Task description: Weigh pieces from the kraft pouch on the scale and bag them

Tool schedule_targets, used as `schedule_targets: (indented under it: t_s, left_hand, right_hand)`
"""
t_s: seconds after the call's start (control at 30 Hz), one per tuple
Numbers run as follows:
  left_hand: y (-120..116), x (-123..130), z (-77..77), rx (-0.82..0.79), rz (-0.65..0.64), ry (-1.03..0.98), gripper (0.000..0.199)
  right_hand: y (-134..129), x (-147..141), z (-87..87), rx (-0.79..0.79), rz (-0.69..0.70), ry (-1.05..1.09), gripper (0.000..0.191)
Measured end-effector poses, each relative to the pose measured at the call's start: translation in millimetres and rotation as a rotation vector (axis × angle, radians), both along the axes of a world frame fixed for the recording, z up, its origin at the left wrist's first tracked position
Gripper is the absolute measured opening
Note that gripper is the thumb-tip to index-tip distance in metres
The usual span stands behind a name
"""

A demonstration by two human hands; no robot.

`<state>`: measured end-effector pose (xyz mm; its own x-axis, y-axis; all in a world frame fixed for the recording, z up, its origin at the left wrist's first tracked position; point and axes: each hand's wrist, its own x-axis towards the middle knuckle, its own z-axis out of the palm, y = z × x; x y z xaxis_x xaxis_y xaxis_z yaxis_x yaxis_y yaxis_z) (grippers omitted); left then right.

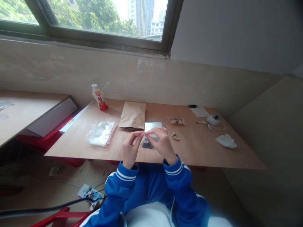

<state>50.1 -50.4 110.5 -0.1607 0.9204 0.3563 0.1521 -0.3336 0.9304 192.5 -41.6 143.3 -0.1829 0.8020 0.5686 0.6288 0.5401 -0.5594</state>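
My left hand and my right hand meet above the table's front part, thumbs and forefingers pinched together. What sits between the fingertips is too small to make out. Just below and behind them lies a flat silver-topped object, partly covered by my right hand. A small dark piece, with something clear and shiny around it, shows under the fingers; whether the fingers touch it I cannot tell. Left of my hands are a brown paper pouch and a clear plastic bag with a reddish edge.
A white-and-red bottle stands at the back left. To the right are a small clear packet with pale brown pieces, a loose piece, a white dome-shaped device with a cable, a crumpled white tissue and a green-handled tool.
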Motion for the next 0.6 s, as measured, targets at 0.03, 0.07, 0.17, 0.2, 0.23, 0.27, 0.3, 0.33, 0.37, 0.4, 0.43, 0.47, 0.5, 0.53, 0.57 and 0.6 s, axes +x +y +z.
schedule_targets:
  t_s: [0.03, 0.07, 0.17, 0.2, 0.23, 0.27, 0.3, 0.33, 0.37, 0.4, 0.43, 0.47, 0.5, 0.53, 0.57, 0.6]
  left_hand:
    - [-0.2, -1.2, 0.4, 0.001, -0.008, 0.008, 0.022]
    - [-0.3, -2.4, 0.8, 0.001, -0.022, 0.016, 0.022]
    - [-0.7, -4.9, 0.5, 0.001, -0.062, 0.033, 0.021]
    - [-0.8, -5.2, -0.2, 0.003, -0.061, 0.034, 0.020]
    - [-0.9, -5.2, -1.3, 0.004, -0.054, 0.030, 0.020]
    - [-1.0, -4.9, -2.6, 0.003, -0.043, 0.024, 0.020]
    - [-1.1, -4.4, -4.0, -0.001, -0.034, 0.017, 0.020]
    - [-1.2, -3.8, -5.2, -0.008, -0.028, 0.012, 0.021]
    - [-1.2, -3.2, -6.3, -0.017, -0.027, 0.009, 0.021]
    - [-1.1, -2.6, -7.0, -0.026, -0.030, 0.009, 0.021]
    - [-1.0, -2.2, -7.3, -0.032, -0.034, 0.009, 0.020]
    - [-0.9, -1.8, -7.3, -0.035, -0.037, 0.011, 0.020]
    - [-0.8, -1.6, -7.0, -0.035, -0.038, 0.012, 0.019]
    - [-0.8, -1.4, -6.6, -0.033, -0.038, 0.013, 0.019]
    - [-0.8, -1.3, -6.1, -0.031, -0.037, 0.014, 0.019]
    - [-1.0, -1.3, -5.6, -0.029, -0.035, 0.017, 0.019]
  right_hand:
    - [0.3, 0.1, -0.2, 0.000, -0.005, 0.010, 0.009]
    - [0.2, 0.6, -0.4, -0.002, -0.008, 0.017, 0.009]
    - [-2.1, 1.7, -0.3, -0.012, -0.006, 0.020, 0.008]
    - [-3.3, 1.8, -0.1, -0.016, -0.003, 0.019, 0.008]
    - [-4.4, 1.6, 0.1, -0.019, 0.000, 0.019, 0.008]
    - [-5.5, 1.3, 0.2, -0.023, 0.001, 0.025, 0.008]
    - [-6.5, 1.0, 0.1, -0.029, 0.001, 0.036, 0.009]
    - [-7.2, 0.6, 0.0, -0.036, -0.002, 0.051, 0.010]
    - [-7.7, 0.3, -0.3, -0.042, -0.006, 0.068, 0.010]
    - [-8.0, 0.1, -0.7, -0.044, -0.010, 0.085, 0.009]
    - [-8.0, -0.1, -1.1, -0.045, -0.015, 0.099, 0.007]
    - [-7.8, -0.3, -1.5, -0.043, -0.020, 0.108, 0.007]
    - [-7.6, -0.4, -1.8, -0.039, -0.022, 0.113, 0.007]
    - [-7.4, -0.6, -2.1, -0.034, -0.024, 0.114, 0.008]
    - [-7.2, -0.9, -2.3, -0.025, -0.025, 0.114, 0.008]
    - [-7.1, -1.2, -2.5, -0.015, -0.029, 0.111, 0.008]
